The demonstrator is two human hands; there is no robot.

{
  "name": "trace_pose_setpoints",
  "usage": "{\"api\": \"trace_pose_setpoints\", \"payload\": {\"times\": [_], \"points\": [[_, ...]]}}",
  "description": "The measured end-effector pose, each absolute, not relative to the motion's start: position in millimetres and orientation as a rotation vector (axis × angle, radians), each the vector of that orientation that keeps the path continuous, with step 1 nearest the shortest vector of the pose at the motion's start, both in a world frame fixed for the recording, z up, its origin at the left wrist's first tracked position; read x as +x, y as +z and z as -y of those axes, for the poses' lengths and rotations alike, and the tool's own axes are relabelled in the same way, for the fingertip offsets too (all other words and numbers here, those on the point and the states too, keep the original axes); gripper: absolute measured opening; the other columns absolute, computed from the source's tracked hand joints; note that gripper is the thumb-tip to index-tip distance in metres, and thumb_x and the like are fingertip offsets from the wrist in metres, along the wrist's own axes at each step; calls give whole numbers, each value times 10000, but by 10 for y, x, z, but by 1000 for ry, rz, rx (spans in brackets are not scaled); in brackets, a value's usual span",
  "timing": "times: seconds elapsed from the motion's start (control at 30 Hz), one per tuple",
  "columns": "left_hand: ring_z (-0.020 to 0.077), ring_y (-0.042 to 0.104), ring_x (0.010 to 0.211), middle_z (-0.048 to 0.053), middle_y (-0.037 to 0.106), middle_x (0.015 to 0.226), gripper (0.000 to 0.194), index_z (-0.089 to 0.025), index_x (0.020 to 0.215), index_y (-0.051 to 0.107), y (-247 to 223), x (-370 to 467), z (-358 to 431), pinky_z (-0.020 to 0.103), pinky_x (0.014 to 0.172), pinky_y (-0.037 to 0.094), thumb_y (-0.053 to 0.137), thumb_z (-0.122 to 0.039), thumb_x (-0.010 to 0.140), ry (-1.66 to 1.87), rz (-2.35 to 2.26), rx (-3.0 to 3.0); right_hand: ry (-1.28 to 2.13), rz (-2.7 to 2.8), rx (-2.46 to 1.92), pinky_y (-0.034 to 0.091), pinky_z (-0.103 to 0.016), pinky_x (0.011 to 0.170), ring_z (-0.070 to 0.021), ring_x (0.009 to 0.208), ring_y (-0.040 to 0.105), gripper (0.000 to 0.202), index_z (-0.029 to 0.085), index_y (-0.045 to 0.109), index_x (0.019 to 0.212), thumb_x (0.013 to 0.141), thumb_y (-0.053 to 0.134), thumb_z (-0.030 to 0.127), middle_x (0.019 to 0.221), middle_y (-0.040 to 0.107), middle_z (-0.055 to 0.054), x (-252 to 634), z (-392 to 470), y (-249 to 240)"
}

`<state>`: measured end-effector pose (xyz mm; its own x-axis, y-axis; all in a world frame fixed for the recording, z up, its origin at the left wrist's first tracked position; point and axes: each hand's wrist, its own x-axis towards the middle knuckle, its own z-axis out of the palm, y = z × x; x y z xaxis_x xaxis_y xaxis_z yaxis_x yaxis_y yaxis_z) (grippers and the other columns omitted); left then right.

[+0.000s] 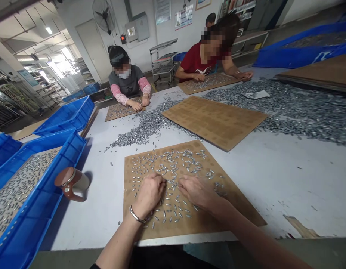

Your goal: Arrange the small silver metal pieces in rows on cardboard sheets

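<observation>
A brown board (240, 215) lies flat in front of me, with many small silvery, spindle-shaped metal pieces (164, 215) spread over it. Those at the left and front sit apart in loose rows, while others at the back and right lie in clumps. Over the left-middle of the board is my left hand (151, 188), a bracelet at its wrist, its fingers curled together. My right hand (194, 189) faces it a short way to the right, thumb and fingers pinched low over the pieces. Whatever either hand pinches is hidden by the fingers.
A second brown board (215, 117) rests on a long heap of metal pieces (307, 101). Left are a lidded mug (74, 183) and blue crates (56, 198). Two co-workers (126, 80) sit across the table at boards. Stacked boards (321, 73) lie far right.
</observation>
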<state>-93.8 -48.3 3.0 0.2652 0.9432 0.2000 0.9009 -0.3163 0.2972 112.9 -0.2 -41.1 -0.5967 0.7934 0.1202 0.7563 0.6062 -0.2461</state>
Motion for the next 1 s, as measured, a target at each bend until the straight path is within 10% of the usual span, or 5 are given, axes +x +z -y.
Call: {"api": "trace_pose_setpoints", "payload": {"times": [0.77, 1.0], "points": [[273, 667, 944, 157, 711, 996, 231, -113, 935, 713, -211, -431, 373, 355, 797, 497, 486, -69, 946, -22, -1955, 2446, 298, 2410, -1362, 352, -298, 685, -171, 753, 613, 323, 214, 643, 778, 1009, 418, 226, 818, 678, -34, 1556, 97, -484], [193, 606, 822, 65, 658, 869, 205, -177, 801, 625, -15, -410, 502, 307, 782, 460, 491, -166, 956, 407, -1721, 2162, 557, 2089, -1171, 493, -282, 664, -174, 734, 680, 224, 236, 690, 924, 985, 487, 308, 865, 731, -35, 1693, 372, -554]]}}
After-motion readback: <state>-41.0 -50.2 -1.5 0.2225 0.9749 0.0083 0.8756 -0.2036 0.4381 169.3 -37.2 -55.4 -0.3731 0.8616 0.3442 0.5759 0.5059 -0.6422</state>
